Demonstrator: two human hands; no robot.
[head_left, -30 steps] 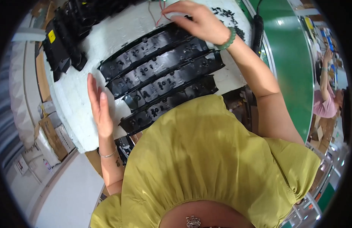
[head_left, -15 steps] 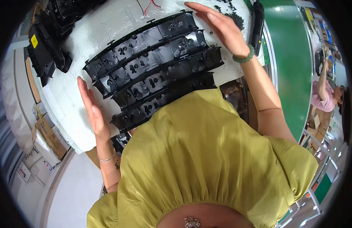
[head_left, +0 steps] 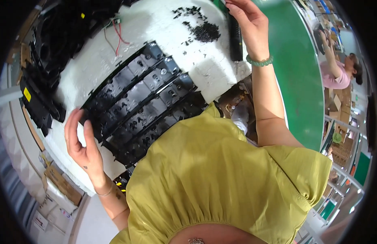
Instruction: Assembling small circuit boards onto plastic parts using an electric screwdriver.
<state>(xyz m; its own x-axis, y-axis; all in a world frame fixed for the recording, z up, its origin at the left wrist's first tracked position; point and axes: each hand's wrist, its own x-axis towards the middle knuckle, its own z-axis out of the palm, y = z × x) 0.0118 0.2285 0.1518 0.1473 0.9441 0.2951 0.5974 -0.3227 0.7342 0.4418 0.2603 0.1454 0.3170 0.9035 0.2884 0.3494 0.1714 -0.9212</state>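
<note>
Several long, curved black plastic panels (head_left: 133, 87) lie side by side in front of me, with their ribs and small posts facing up. My left hand (head_left: 84, 148) is at their left end, fingers apart and nothing in it. My right hand (head_left: 253, 30) reaches to the upper edge of the view, beyond the right end of the panels. Its fingers are closed at a pale, thin thing that is mostly out of view. Just left of this hand lies a long black plastic bar (head_left: 236, 42).
A heap of small black pieces (head_left: 206, 31) lies on the white padded surface (head_left: 212, 75). Thin wires (head_left: 118, 38) rest beyond the panels. Black plastic parts (head_left: 42, 95) are stacked at the left. Beyond a green surface (head_left: 300, 77), a person in pink (head_left: 338, 75) is at the right.
My right hand has moved away from the panels' right end, up to the top edge, and its fingers have closed. The panels appear lower and further left as the view shifts.
</note>
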